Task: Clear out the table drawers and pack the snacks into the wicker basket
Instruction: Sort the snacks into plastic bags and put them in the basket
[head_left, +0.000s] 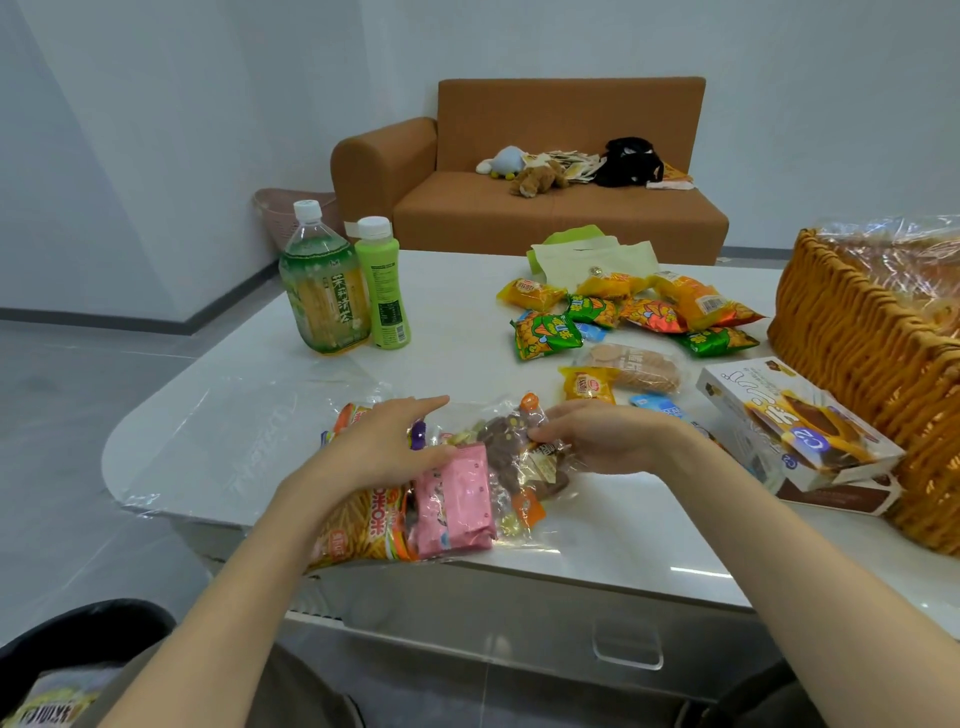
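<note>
Snack bag (462, 499) lies at the near edge of the table (467, 364), basket (857, 338) off to the right. Left hand (384, 447) presses on it, fingers straight; right hand (597, 436) pinches its clear wrap with curled fingers.

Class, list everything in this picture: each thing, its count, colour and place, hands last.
Clear plastic bag of mixed snacks: one, multicoloured, near edge of white table.
Clear tea bottle: one, green label, table's left.
Opaque bottle: one, green, beside it.
Small snack packets: several, green, orange, yellow, mid-table.
Wicker basket: one, tan, table's right.
Cardboard box: one, white, beside basket.
Fabric sofa: one, brown, behind table.
Left hand: one, rests on bag.
Right hand: one, pinches bag.
</note>
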